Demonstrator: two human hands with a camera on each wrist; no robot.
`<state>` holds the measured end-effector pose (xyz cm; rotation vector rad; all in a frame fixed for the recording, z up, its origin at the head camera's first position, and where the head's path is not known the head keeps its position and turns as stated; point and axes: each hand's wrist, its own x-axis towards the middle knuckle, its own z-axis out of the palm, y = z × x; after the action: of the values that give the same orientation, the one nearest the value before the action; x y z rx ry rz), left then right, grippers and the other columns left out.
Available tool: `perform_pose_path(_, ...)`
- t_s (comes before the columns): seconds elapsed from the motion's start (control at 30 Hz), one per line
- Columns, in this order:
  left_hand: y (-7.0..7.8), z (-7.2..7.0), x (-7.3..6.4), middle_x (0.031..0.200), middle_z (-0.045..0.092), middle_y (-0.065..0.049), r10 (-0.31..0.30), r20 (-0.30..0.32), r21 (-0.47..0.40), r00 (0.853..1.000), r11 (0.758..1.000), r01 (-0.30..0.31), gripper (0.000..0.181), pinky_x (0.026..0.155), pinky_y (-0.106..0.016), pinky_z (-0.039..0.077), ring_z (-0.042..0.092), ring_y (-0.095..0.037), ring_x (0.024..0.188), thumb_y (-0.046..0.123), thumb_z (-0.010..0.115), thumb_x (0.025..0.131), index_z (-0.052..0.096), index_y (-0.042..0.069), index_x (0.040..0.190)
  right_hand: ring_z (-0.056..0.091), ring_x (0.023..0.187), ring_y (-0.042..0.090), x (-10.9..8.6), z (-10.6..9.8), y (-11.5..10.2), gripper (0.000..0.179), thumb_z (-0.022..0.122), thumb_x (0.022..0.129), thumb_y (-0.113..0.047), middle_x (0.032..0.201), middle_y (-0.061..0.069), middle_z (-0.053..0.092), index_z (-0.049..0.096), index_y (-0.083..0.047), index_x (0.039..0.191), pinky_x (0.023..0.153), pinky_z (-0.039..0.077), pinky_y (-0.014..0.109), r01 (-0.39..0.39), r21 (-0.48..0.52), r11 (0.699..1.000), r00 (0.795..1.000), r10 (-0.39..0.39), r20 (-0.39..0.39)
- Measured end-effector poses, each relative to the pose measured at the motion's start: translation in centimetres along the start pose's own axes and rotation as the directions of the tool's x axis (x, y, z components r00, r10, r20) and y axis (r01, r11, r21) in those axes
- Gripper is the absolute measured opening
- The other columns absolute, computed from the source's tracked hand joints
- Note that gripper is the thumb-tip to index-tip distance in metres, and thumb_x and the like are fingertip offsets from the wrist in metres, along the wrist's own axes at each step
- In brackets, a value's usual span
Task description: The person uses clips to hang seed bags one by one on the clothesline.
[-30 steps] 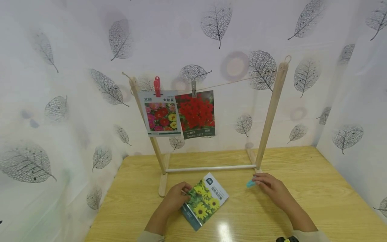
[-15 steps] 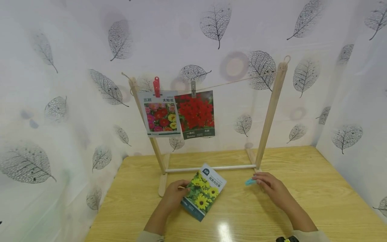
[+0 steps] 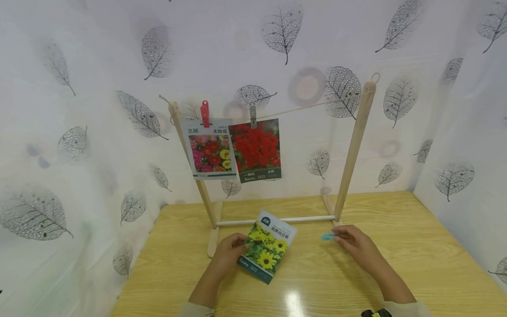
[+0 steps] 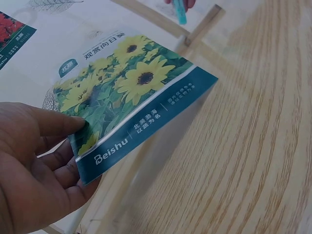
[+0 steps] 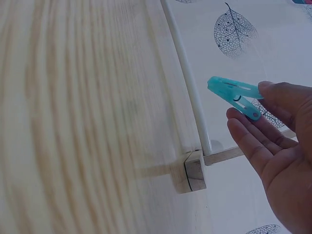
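From the head view I see my left hand (image 3: 227, 255) pinching the sunflower seed packet (image 3: 267, 252) at its lower left corner, thumb on the printed face and fingers curled beneath, so the packet is lifted off the tabletop (image 3: 416, 251) and tilted up toward the wooden rack (image 3: 354, 145). My right hand (image 3: 356, 246) pinches a teal clip (image 3: 328, 237) by its tail end, between thumb and fingertips, just above the tabletop near the rack's right foot.

I judge the packet light and thin: a glossy, flexible sleeve that will bow if held by one corner only, and slick enough to slide between the fingers. A firmer hold would be along the top edge, where a clip could bite as well. The clip looks like hard plastic, small and springy, best squeezed at the tail, where I have it now.

On the string (image 3: 305, 107) two packets already hang, one under a red clip (image 3: 205, 113), one under a grey clip (image 3: 253, 115).

The left wrist view cuts off the packet's upper corner and shows only part of my palm. In the right wrist view the clip's mouth appears closed, though I cannot be sure at that angle. The rack's left foot is partly hidden behind my left hand and the packet.
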<state>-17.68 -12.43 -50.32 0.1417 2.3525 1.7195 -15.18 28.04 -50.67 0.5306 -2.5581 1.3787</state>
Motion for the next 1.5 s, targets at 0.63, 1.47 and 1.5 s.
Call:
perform_pose_path(0.63,-0.1,0.23,0.07,0.104,0.065,-0.008,-0.011,-0.073,-0.027,0.997,1.0,0.009,0.026,0.076,-0.03,0.052,0.06,-0.016,0.092,0.02,0.07,0.095,0.064,0.003,0.114,0.06,0.105,-0.009,0.06,0.09,-0.35,0.023,0.064,0.098,-0.008,0.116,0.012,0.065,0.06,-0.002,0.12,0.09,0.052,0.01,0.015,0.036,0.999,0.999,-0.013,-0.052)
perform_pose_path(1.47,0.63,0.1,-0.08,0.1,0.067,-0.011,0.022,-0.098,-0.095,0.995,0.995,-0.032,0.022,0.078,-0.032,0.056,0.062,-0.016,0.088,0.015,0.065,0.098,0.06,0.0,0.113,0.057,0.106,-0.01,0.25,0.34,-0.41,0.016,0.061,0.1,-0.004,0.122,0.01,0.063,0.065,-0.007,0.115,0.093,0.046,0.004,0.052,-0.011,0.999,0.989,-0.053,-0.139)
perform_pose_path(1.5,0.6,0.1,-0.06,0.1,0.067,-0.01,0.022,-0.101,-0.094,0.995,0.995,-0.031,0.022,0.079,-0.033,0.057,0.062,-0.016,0.089,0.015,0.065,0.098,0.06,0.0,0.113,0.057,0.106,-0.01,0.25,0.37,-0.4,0.015,0.061,0.1,-0.005,0.122,0.01,0.063,0.065,-0.007,0.114,0.094,0.045,0.003,0.05,-0.011,0.999,0.989,-0.051,-0.139)
